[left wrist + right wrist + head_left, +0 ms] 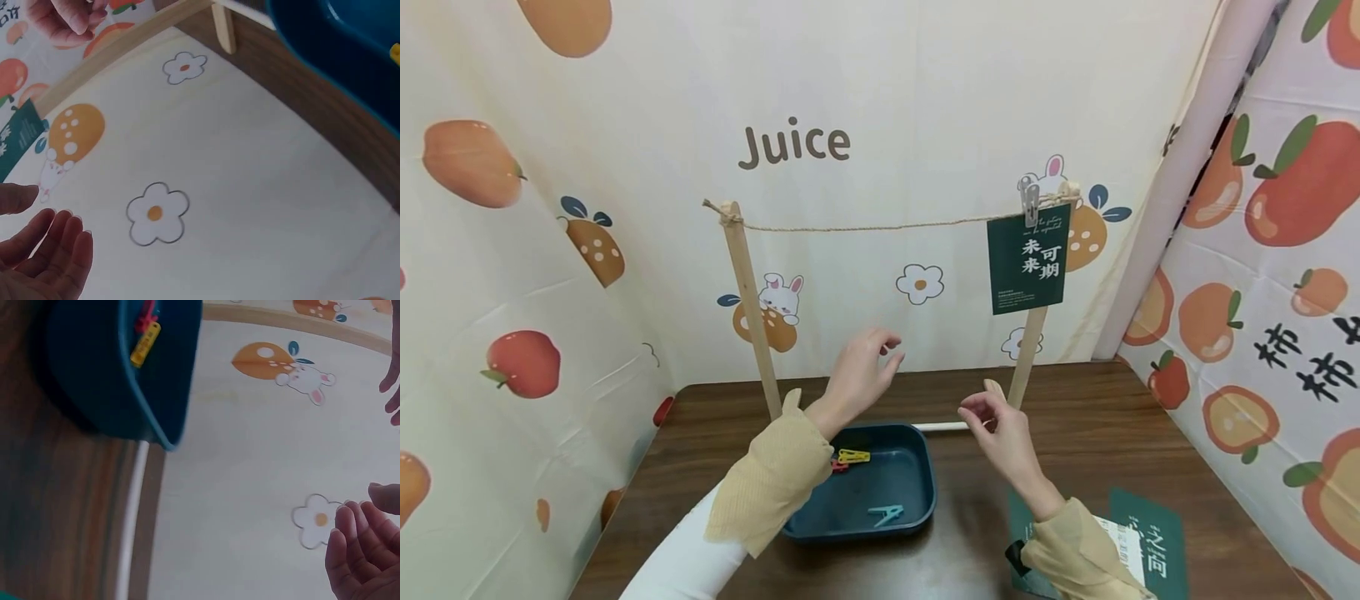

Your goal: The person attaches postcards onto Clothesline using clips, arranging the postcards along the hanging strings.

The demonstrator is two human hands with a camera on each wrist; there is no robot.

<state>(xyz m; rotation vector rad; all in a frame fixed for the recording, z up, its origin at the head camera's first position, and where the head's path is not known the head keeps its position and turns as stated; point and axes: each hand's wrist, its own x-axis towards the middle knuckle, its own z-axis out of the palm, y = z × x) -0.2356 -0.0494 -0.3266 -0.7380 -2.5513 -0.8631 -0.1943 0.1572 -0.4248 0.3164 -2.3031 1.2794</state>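
My left hand (863, 375) is raised above the dark blue tray (932, 492), fingers loosely bent and holding nothing. Lower and to the right, my right hand (1000, 429) hovers near the right wooden post (1028, 350); in the right wrist view its fingers (350, 544) are relaxed with nothing between them. A dark green card (1026, 287) with white characters hangs from the twine (850, 229), held by a clear clip (1031, 202). Inside the tray lie a yellow clothespin (854, 456), a red clothespin (839, 467) partly behind my left sleeve, and a light blue clothespin (887, 514).
More green cards (1157, 533) and a white printed paper (1131, 552) lie at the table's right front, partly under my right sleeve. The left wooden post (751, 300) bears the twine's other end. A white bar (942, 427) runs behind the tray. Printed curtains surround the table.
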